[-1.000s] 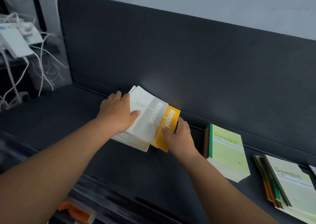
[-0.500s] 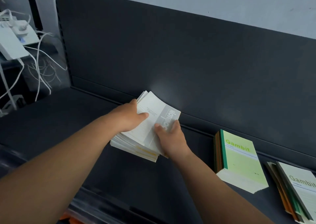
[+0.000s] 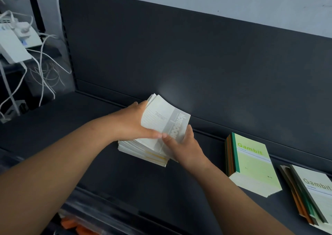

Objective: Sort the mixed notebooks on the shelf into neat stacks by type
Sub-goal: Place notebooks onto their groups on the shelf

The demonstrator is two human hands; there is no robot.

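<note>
A stack of white and grey "Notebook" notebooks [image 3: 159,119] lies on the dark shelf [image 3: 89,145], close to the back panel. My left hand [image 3: 131,123] grips its left side, thumb lying across the top cover. My right hand [image 3: 181,146] grips the right front corner, thumb on the cover, and the two thumbs almost touch. The top covers bend upward between the hands. Yellow edges show low in the stack. To the right lies a neat stack of green "Gambit" notebooks [image 3: 251,163]. A fanned, uneven "Gambit" pile [image 3: 312,195] sits at the far right edge.
The shelf's dark back panel [image 3: 179,55] rises right behind the stacks. White power adapters and tangled cables [image 3: 21,44] hang beyond the shelf's left end. Orange items [image 3: 71,224] show on a lower level below the front edge.
The orange-yellow notebook that stuck out at the right has been pushed under the grey-banded cover. My hands have closed in on the stack and the top covers now bow upward.
</note>
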